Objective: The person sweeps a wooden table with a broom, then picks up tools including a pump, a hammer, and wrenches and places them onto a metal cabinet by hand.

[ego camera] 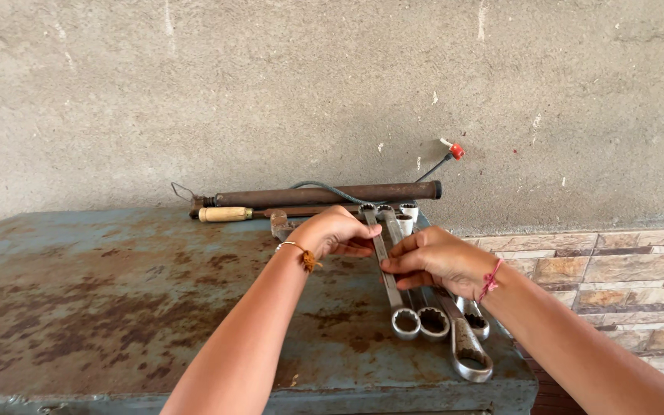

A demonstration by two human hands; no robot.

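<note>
Several long steel ring spanners (416,311) lie side by side on the right end of a rusty blue-grey metal table (101,300), their ring ends pointing at me. My left hand (332,232), with an orange thread on the wrist, rests on their far part with its fingers curled over one spanner. My right hand (433,260), with a red thread on the wrist, pinches the shaft of the leftmost spanner (387,277) between thumb and fingers. A larger open-ended spanner (466,350) lies under my right wrist near the table's front corner.
At the table's back edge lie a long rusty tube pump (324,194) with a hose and a wooden-handled tool (226,214). A rough concrete wall (270,92) rises behind. A tiled ledge (616,277) stands to the right of the table.
</note>
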